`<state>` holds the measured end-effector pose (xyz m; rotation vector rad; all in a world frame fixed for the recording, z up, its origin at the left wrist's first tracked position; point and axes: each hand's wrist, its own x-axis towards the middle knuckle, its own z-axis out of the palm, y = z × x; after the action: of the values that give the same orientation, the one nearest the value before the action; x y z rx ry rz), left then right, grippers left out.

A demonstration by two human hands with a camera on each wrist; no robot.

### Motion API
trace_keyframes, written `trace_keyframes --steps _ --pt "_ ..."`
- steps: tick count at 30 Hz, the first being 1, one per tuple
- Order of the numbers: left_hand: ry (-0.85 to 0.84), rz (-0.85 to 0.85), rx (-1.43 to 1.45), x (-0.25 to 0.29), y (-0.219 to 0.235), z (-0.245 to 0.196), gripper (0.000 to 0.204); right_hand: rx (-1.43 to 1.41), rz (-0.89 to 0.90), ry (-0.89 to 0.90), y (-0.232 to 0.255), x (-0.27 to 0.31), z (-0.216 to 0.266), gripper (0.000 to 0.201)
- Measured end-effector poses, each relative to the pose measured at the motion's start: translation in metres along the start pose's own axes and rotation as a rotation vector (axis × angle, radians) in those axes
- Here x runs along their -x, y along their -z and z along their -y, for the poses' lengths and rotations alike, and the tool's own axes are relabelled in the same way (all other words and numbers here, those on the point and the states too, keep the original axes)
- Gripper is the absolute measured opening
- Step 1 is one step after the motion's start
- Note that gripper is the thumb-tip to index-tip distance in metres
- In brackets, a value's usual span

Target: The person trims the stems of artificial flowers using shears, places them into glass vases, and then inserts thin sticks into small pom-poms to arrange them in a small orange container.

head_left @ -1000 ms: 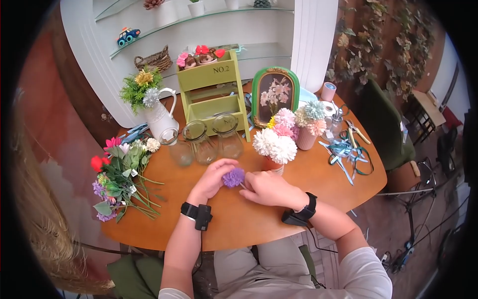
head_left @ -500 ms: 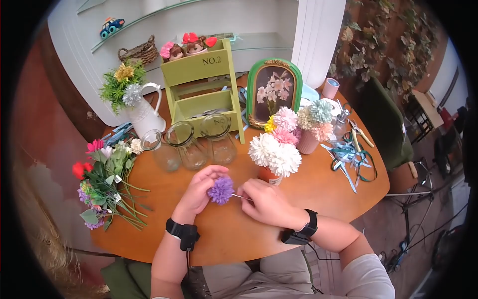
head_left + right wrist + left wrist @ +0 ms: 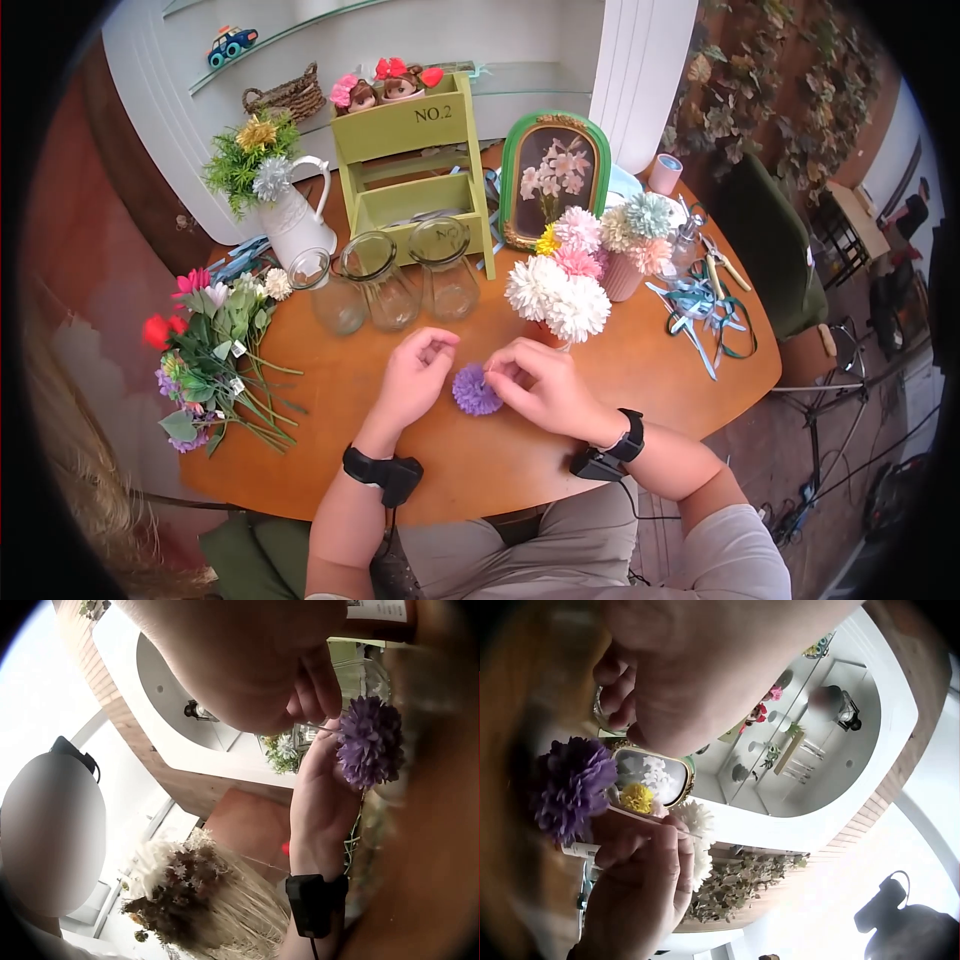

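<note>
My right hand (image 3: 545, 390) pinches the thin pale stem (image 3: 634, 815) of a purple pompom flower (image 3: 476, 389), whose round head faces down toward the wooden table (image 3: 330, 455). To the left of the bloom my left hand (image 3: 418, 372) hovers with its fingers loosely bent and nothing in them. In the right wrist view the flower head (image 3: 371, 742) overlaps the left hand (image 3: 326, 769). Just behind the hands is a bunch of white pompom flowers (image 3: 558, 298) in a pot mostly hidden by the blooms.
Three glass vases (image 3: 385, 290) stand before a green tiered shelf (image 3: 405, 135). Loose artificial flowers (image 3: 225, 360) lie at left, near a white pitcher (image 3: 297, 225). A green picture frame (image 3: 512, 185), ribbons (image 3: 705, 315) and pliers (image 3: 722, 265) occupy the back right.
The purple flower has tipped from facing left to head-down and shifted right of the left hand. The left hand has come away from the bloom; the right still pinches the stem.
</note>
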<state>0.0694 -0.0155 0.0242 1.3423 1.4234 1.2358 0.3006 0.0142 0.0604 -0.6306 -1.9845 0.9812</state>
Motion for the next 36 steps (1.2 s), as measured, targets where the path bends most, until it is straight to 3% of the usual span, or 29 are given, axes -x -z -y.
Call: trace_keyframes --steps 4,10,19,36 --pt "0.001 0.089 0.095 0.006 -0.001 -0.015 0.022 0.012 -0.029 0.054 0.001 -0.002 -0.003 0.011" --pt "-0.172 0.253 -0.174 0.012 -0.007 -0.026 0.021 0.024 -0.089 0.111 0.0 -0.002 -0.007 0.011" --pt "-0.218 0.249 -0.318 0.012 -0.018 -0.018 0.026 0.028 -0.104 0.116 -0.002 -0.001 -0.007 0.012" --pt "-0.197 0.232 -0.321 0.014 -0.017 -0.023 0.022 0.036 -0.097 0.117 0.0 -0.002 -0.006 0.012"
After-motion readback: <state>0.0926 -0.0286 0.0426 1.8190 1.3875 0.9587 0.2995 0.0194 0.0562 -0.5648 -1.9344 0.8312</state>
